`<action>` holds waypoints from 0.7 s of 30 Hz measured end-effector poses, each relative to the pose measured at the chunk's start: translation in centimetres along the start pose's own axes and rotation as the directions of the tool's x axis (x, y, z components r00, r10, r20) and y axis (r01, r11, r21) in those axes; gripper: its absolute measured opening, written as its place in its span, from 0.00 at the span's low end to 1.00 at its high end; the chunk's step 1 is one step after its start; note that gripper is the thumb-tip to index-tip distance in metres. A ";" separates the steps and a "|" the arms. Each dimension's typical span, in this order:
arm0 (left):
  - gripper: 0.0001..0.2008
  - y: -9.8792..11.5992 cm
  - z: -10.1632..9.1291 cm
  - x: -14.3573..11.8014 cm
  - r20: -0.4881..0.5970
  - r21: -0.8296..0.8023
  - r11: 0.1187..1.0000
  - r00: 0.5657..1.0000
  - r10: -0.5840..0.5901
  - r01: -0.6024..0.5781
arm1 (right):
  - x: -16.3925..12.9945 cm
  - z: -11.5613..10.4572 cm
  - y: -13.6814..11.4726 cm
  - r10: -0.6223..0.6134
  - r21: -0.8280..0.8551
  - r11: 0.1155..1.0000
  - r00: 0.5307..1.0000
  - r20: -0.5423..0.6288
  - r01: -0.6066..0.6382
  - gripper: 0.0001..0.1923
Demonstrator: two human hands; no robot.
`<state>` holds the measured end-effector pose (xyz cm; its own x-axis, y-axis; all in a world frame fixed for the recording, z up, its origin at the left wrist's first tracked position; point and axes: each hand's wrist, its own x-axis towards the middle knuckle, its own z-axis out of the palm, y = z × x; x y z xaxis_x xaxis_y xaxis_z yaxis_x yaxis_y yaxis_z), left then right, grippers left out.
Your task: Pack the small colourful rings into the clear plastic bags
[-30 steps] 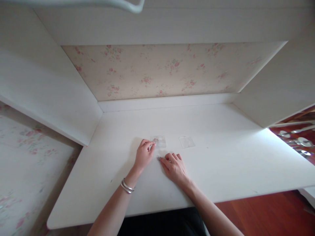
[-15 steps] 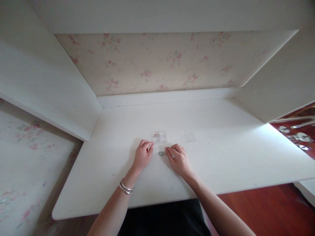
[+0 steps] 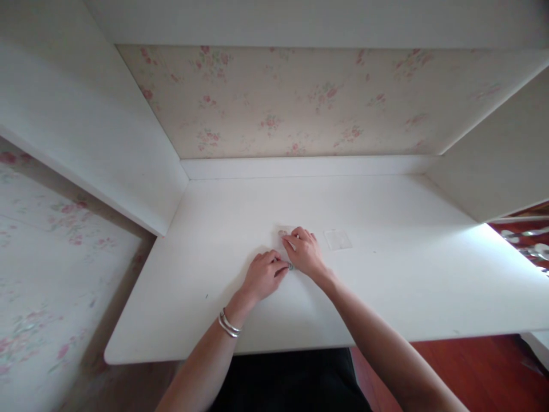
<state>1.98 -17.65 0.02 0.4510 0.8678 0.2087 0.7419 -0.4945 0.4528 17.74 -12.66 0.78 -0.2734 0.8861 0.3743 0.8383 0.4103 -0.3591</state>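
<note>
My left hand (image 3: 266, 272) is closed, thumb and fingers together, with its fingertips at a small greenish ring-shaped piece (image 3: 291, 266) on the white table. Over a small clear plastic box (image 3: 279, 230) reaches my right hand (image 3: 305, 250), its thumb and forefinger pinched at the box's near side. Whatever the right fingers hold is too small to make out. Most of the box and its small ring-like contents are hidden behind that hand. To the right lies a flat clear square lid (image 3: 337, 240).
The white tabletop (image 3: 407, 274) meets a low back ledge (image 3: 309, 166) under a floral wall. White panels rise at left (image 3: 98, 114) and right (image 3: 493, 143), with a shelf overhead. Silver bangles (image 3: 229, 324) circle my left wrist.
My right hand has moved from the small rings up and left over the clear box. My left hand has shifted from the box's side to the greenish ring. The view has shifted slightly.
</note>
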 end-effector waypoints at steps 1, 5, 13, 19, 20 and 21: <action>0.08 0.0 0.0 0.0 0.001 -0.001 1.000 1.000 0.001 -0.001 | -0.1 -0.1 0.2 0.023 0.019 1.000 1.000 -0.021 -0.022 0.11; 0.10 0.1 0.0 0.2 0.009 -0.011 1.000 1.000 0.008 -0.007 | -1.3 -1.0 1.1 0.093 0.081 0.993 0.992 -0.080 -0.086 0.12; 0.08 0.1 0.2 0.1 0.041 0.007 1.000 0.999 0.000 -0.001 | -5.5 -2.0 0.7 0.055 0.040 0.998 0.998 -0.001 -0.055 0.12; 0.09 0.0 0.1 0.2 0.013 -0.030 0.999 0.999 -0.036 0.037 | -6.2 -2.6 -1.0 -0.018 -0.083 0.996 0.991 0.135 0.030 0.14; 0.09 -0.1 0.1 0.2 0.005 -0.041 0.998 0.999 -0.042 0.042 | -6.1 -2.7 -1.2 -0.017 -0.094 0.995 0.990 0.143 0.030 0.14; 0.09 -0.1 0.1 0.2 0.000 -0.047 0.998 0.999 -0.045 0.045 | -6.0 -2.7 -1.3 -0.014 -0.104 0.994 0.989 0.146 0.029 0.14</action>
<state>2.06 -17.48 -0.11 0.4172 0.8891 0.1885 0.7370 -0.4523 0.5023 19.55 -19.13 1.25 -0.3507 0.9025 0.2500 0.8744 0.4112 -0.2577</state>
